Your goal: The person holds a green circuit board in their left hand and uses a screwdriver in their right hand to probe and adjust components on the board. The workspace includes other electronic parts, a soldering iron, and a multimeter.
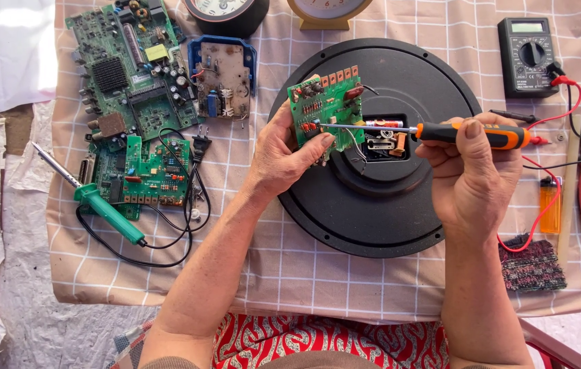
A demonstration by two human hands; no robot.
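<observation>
The left hand [283, 154] is gripping a small green circuit board [324, 109] above the black round clock back [372, 205]; the right hand [471, 178], clamped on the orange screwdriver [471, 134], is touching its tip to the board, needing a steady aim.

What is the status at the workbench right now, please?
Left hand holds small green circuit board. Right hand grips orange-handled screwdriver, tip at the board. Black round clock back beneath. Nothing obstructing.
</observation>
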